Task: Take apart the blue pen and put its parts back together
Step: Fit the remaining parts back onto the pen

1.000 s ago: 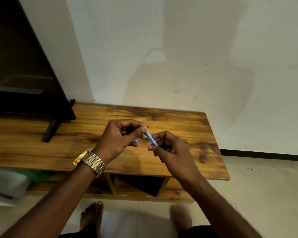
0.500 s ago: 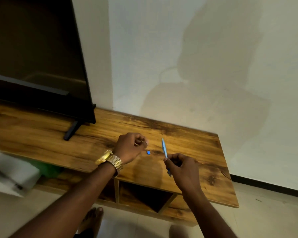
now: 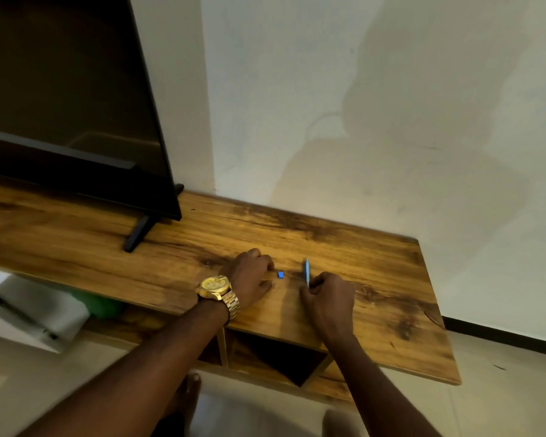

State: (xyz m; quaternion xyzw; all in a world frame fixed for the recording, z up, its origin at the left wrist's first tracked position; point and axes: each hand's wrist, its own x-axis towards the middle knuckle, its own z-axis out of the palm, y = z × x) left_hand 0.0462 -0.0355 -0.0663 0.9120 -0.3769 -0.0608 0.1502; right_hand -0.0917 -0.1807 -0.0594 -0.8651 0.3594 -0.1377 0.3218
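Over on the far left, the dark television (image 3: 60, 99) stands on the wooden TV stand (image 3: 375, 272), its thin black foot (image 3: 136, 236) angled out across the grain. Below the shelf edge there's something white (image 3: 29, 310) and a patch of green (image 3: 98, 305), too blurred to make out.

Moving in: the left hand (image 3: 249, 275), gold watch (image 3: 216, 288) on the wrist, is down on the tabletop with its fingers curled under, knuckles up. Whether anything is tucked inside that fist, I cannot tell from this angle.

Just beside its fingertips, and apart from them, a small blue pen piece (image 3: 280, 274) lies flat on the wood (a cap or end plug, by the look, though it is too tiny to say).

Next along, the blue pen barrel (image 3: 306, 272) is pinched in the right hand (image 3: 328, 298), fingers closed around its lower end, the barrel poking away from the person, nearly upright in the view. The little blue piece sits between the two hands.

Below, bare feet (image 3: 186, 395) on the pale floor, and the stand's open cubby (image 3: 281, 357) under the forearms.
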